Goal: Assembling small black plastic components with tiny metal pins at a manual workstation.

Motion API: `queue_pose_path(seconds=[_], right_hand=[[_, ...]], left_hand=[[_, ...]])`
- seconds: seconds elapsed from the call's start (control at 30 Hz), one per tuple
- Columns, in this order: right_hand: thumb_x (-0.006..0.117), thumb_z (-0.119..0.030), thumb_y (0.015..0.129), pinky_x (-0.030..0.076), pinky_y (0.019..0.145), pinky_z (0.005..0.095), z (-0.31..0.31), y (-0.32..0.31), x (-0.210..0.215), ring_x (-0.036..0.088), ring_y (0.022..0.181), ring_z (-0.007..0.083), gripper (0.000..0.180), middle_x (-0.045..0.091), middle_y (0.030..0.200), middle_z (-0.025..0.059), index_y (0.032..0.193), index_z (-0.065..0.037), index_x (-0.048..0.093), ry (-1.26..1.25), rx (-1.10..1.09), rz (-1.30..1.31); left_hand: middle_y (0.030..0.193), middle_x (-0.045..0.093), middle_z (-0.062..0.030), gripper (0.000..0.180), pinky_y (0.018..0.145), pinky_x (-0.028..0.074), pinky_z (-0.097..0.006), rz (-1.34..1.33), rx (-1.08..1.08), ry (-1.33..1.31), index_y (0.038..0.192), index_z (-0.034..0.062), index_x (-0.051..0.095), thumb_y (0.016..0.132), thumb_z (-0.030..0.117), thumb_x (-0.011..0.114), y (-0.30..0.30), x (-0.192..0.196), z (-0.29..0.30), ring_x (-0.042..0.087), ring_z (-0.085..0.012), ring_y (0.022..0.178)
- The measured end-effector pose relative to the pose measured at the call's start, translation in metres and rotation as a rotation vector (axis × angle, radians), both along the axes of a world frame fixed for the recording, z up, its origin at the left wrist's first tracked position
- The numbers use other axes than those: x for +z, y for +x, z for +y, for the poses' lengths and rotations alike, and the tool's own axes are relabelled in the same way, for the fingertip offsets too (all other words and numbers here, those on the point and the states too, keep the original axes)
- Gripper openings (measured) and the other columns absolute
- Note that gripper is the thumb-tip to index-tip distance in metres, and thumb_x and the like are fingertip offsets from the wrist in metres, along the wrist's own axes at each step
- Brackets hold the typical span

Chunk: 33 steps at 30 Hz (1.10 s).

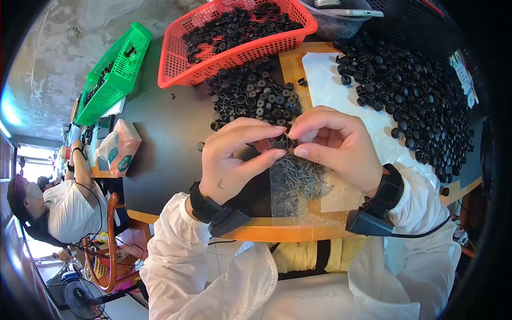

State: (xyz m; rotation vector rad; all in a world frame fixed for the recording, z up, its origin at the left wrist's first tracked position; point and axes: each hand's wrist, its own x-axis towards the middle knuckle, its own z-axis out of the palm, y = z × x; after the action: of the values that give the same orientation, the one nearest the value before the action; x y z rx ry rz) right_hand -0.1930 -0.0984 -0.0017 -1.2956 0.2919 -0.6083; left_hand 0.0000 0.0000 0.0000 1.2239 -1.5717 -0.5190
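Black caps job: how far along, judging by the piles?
Possibly done: red basket already holds many black caps. In hand: left hand and right hand pinch one small cap above the screws. Left: large loose pile on the right, smaller pile ahead.

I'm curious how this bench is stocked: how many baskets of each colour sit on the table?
Red basket: 1
Green basket: 1
Total: 2 baskets, both holding small black round parts. A loose pile of black parts too many to count lies at the right, and the left hand and right hand pinch one between them.
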Motion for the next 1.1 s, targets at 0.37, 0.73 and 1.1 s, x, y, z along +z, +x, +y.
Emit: queue_pose_path(seconds=[0.37, 0.73, 1.1], right_hand=[[0.067, 0.000, 0.086, 0.051, 0.082, 0.0222, 0.000, 0.004, 0.000, 0.058, 0.086, 0.0063, 0.025, 0.061, 0.092, 0.0001, 0.111, -0.001, 0.063, 0.191, 0.091, 0.008], [0.065, -0.001, 0.088, 0.049, 0.083, 0.0229, -0.007, 0.000, -0.002, 0.060, 0.089, 0.0069, 0.026, 0.066, 0.097, 0.0024, 0.114, 0.000, 0.063, 0.184, 0.236, 0.036], [0.066, 0.001, 0.086, 0.050, 0.085, 0.0244, -0.003, 0.001, 0.000, 0.062, 0.091, 0.0097, 0.029, 0.068, 0.099, 0.0055, 0.115, 0.001, 0.063, 0.149, 0.265, 0.082]], left_hand=[[0.089, 0.061, -0.0035, 0.037, 0.065, 0.050, -0.025, -0.200, 0.031, -0.065, 0.104, 0.0084, 0.073, 0.069, -0.001, 0.080, 0.000, 0.003, 0.000, 0.059, -0.0138, 0.075], [0.087, 0.062, -0.0041, 0.042, 0.066, 0.051, -0.026, -0.126, -0.064, -0.040, 0.106, 0.0071, 0.072, 0.065, 0.003, 0.083, -0.001, 0.009, 0.002, 0.061, -0.0143, 0.074], [0.084, 0.065, -0.0061, 0.040, 0.059, 0.047, -0.025, -0.284, -0.030, -0.194, 0.095, 0.0043, 0.073, 0.058, 0.009, 0.087, 0.002, 0.013, 0.001, 0.061, -0.0150, 0.070]])
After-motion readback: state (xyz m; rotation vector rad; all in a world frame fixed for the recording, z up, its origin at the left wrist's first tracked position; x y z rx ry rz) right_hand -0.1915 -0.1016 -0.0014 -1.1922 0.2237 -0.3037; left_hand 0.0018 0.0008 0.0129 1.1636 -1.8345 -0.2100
